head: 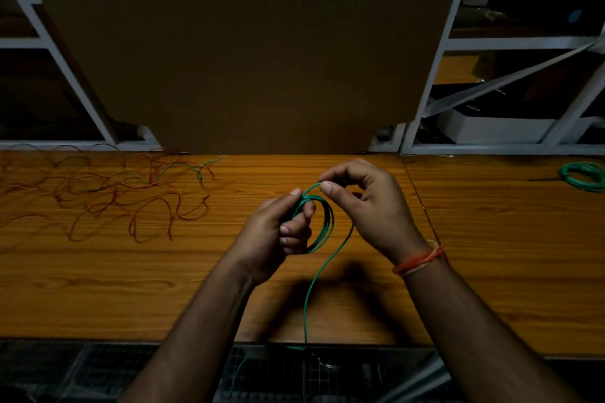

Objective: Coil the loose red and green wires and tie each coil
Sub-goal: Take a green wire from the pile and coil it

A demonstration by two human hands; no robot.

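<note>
Above the middle of the wooden table (491, 271), my left hand (281, 232) grips a small green wire coil (325, 226) of a few loops. My right hand (363, 199) pinches the same green wire between thumb and forefinger at the top of the coil. The wire's free tail (309, 298) runs down from the coil and drops over the table's near edge. A tangle of loose red and green wires (108, 193) lies on the table at the far left. A finished green coil (584, 175) rests at the far right.
A large brown cardboard sheet (242, 49) stands upright behind the table. White shelf frames (422, 98) flank it on both sides. A dark mesh grid (294, 376) lies below the table's near edge. An orange thread band (419, 260) circles my right wrist.
</note>
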